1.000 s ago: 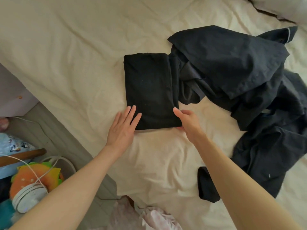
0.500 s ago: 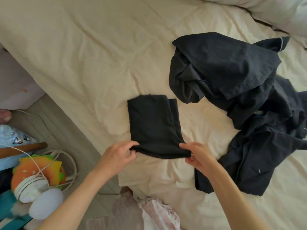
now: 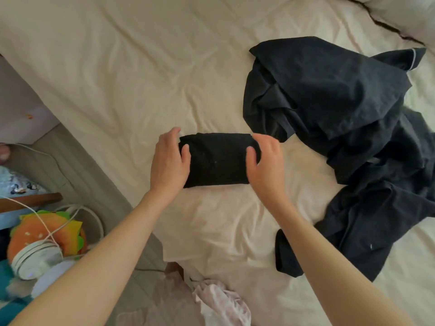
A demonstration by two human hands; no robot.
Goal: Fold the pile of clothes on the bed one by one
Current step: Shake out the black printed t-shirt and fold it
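Head view, only one camera. A black garment (image 3: 217, 160), folded into a compact rectangle, lay flat on the cream bed sheet (image 3: 141, 78) near the bed's front edge. The left hand (image 3: 170, 161) gripped its left end, thumb on top and fingers curled over the far corner. The right hand (image 3: 264, 162) gripped the right end the same way, thumb on the cloth and fingers wrapped round the edge. Holding both short ends at once probably kept the layers from sliding apart while the fold was set down or squared up; this looked like the last fold on this piece.

The unfolded pile of dark clothes (image 3: 329, 114) sat on the bed to the right, its nearest edge just beside the right hand but apart from the folded piece. One dark item with pale piping (image 3: 400, 58) lay at the top of it, and more dark fabric (image 3: 341, 231) trailed toward the front edge. Plenty of bare sheet was left of the garment, so nothing blocked setting it aside there; to the right the pile crowded in.

Off the bed, at lower left: an orange burger-shaped plush (image 3: 44, 229), a white round device (image 3: 35, 260) with a white cord (image 3: 54, 161), and some pink fabric (image 3: 219, 304) at the bottom edge. None were in the way.
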